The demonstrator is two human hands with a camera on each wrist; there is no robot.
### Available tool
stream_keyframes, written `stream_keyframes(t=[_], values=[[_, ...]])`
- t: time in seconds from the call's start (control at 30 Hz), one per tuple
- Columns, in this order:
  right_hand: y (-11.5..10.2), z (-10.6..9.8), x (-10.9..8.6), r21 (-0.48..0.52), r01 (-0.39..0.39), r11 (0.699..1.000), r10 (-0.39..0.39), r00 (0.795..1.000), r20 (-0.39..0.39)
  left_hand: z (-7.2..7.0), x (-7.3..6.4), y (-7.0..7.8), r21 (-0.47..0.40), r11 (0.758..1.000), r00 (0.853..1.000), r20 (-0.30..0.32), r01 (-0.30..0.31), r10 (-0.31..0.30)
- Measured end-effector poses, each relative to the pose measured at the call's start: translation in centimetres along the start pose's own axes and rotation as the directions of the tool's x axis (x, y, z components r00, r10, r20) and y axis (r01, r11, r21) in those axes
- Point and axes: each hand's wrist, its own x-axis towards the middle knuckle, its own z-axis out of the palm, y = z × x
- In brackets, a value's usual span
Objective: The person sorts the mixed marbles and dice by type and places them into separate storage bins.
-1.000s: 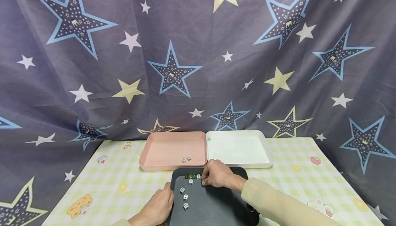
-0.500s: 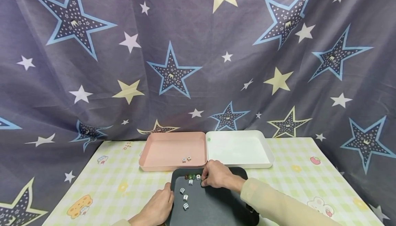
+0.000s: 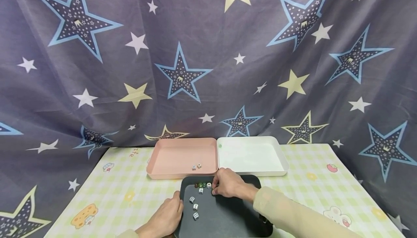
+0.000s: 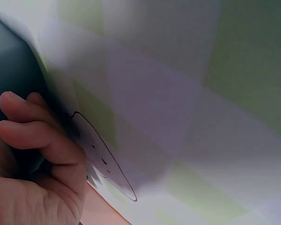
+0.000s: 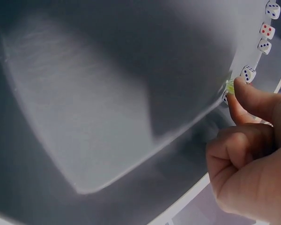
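Note:
Near the far edge of the dark grey tray (image 3: pixel 224 212), my right hand (image 3: pixel 228 183) pinches a green glass marble (image 5: pixel 230 86) between thumb and index finger, close to the tray's wall. Beside it stands a white die (image 3: pixel 209 185), followed leftward by a short row of green and brown marbles (image 3: pixel 200 185). More white dice (image 3: pixel 195 207) lie down the tray's left side; the right wrist view shows blue and red pips, such as on the red-pipped die (image 5: pixel 267 31). My left hand (image 3: pixel 164 214) grips the tray's left rim, its curled fingers (image 4: pixel 42 136) against the dark wall.
Behind the dark tray, a pink tray (image 3: pixel 182 151) with two dice (image 3: pixel 197 166) and a white tray (image 3: pixel 252 154) stand side by side. One green marble (image 3: pixel 220 146) lies in the white tray's far left corner. A checked cloth (image 3: pixel 309 194) covers the table before a star-patterned curtain (image 3: pixel 208 86).

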Motion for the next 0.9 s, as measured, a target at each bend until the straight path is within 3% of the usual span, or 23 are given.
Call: stream_keyframes(t=[0.47, 0.9], values=[[0.0, -1.0, -0.1, 0.072, 0.016, 0.997, -0.016, 1.000, -0.010, 0.1, 0.1, 0.1, -0.003, 1.000, 1.000, 0.001, 0.017, -0.017], [-0.2, -2.0, 0.5, 0.089, -0.027, 0.996, 0.030, 0.999, -0.028, 0.2, 0.1, 0.0, -0.021, 1.000, 1.000, 0.003, 0.017, -0.017]])
